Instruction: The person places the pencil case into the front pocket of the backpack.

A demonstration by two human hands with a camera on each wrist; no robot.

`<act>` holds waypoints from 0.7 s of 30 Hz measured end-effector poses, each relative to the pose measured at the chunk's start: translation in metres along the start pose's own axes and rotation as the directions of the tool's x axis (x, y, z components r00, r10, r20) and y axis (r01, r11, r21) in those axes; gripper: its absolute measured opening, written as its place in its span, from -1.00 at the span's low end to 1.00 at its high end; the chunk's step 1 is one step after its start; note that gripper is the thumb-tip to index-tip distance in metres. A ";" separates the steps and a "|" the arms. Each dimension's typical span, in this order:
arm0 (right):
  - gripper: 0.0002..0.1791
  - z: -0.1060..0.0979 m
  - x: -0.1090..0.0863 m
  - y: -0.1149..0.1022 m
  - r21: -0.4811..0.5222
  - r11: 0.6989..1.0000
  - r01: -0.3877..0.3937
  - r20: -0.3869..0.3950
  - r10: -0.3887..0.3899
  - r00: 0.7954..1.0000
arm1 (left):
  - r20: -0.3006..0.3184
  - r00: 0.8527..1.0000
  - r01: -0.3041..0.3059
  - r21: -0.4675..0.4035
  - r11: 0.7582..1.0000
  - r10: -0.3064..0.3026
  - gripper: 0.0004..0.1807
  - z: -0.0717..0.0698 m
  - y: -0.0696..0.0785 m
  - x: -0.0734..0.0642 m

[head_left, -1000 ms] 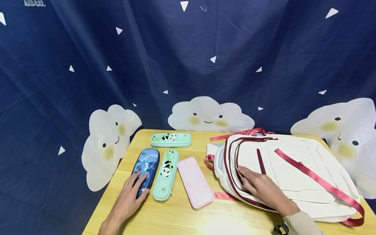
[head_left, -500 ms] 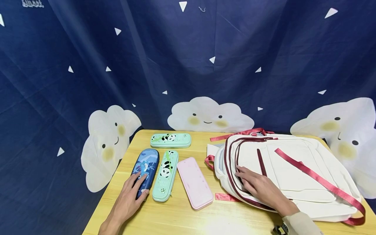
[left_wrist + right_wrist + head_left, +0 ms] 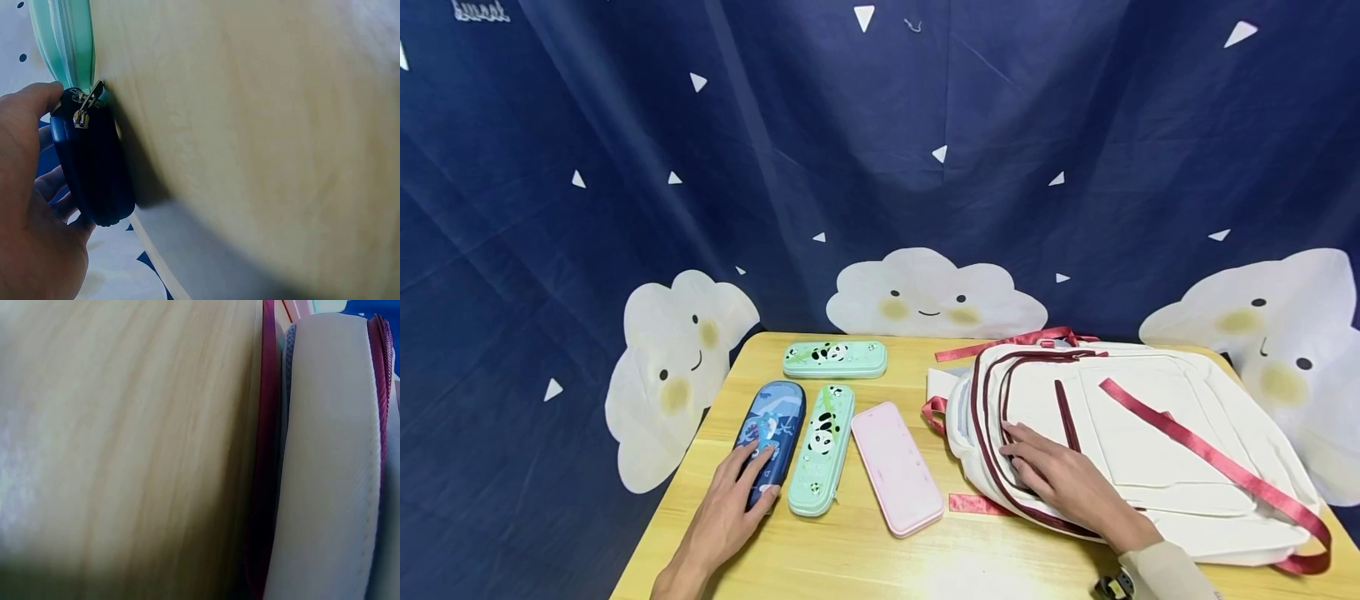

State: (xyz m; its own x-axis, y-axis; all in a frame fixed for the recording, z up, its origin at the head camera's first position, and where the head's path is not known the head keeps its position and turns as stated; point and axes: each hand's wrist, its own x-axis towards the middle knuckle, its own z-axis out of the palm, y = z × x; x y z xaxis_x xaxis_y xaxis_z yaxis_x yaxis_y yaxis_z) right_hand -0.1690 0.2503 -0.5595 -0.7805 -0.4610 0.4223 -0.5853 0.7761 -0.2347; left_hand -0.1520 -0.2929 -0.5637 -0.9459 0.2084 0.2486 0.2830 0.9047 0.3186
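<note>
My left hand (image 3: 722, 508) rests on the near half of a dark blue pencil case (image 3: 775, 421) with a blue cartoon print, its fingers spread over the lid. The left wrist view shows the thumb at a corner of the pencil case (image 3: 97, 165), close to two zipper pulls (image 3: 84, 112). On the right, my right hand (image 3: 1071, 483) lies on a white backpack (image 3: 1165, 450), fingertips beside its maroon zipper edge. Only the side of the backpack (image 3: 328, 456) shows in the right wrist view; the hand is out of that frame.
Beside the blue case lies a mint panda pencil case (image 3: 822, 450); another mint panda case (image 3: 835, 358) lies crosswise behind. A pink case (image 3: 898, 468) sits between them and the backpack. Red straps (image 3: 1217, 462) cross the backpack and the wooden table (image 3: 850, 567). A navy curtain (image 3: 880, 167) hangs behind.
The head view has shifted slightly. Both hands stay in place on the blue pencil case and the backpack.
</note>
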 end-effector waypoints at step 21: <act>-0.67 -0.007 0.004 -0.003 0.085 0.994 -0.069 -0.039 0.072 0.997 | -0.024 1.000 -0.013 0.008 1.000 0.014 -0.32 0.001 0.000 -0.001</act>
State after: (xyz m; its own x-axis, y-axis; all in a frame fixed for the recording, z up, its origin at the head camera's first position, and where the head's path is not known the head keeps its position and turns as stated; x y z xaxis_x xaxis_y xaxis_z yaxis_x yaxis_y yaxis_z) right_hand -0.1689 0.2486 -0.5512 -0.8115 -0.3865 0.4382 -0.5468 0.7666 -0.3366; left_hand -0.1512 -0.2928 -0.5649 -0.9379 0.2117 0.2748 0.2944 0.9049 0.3074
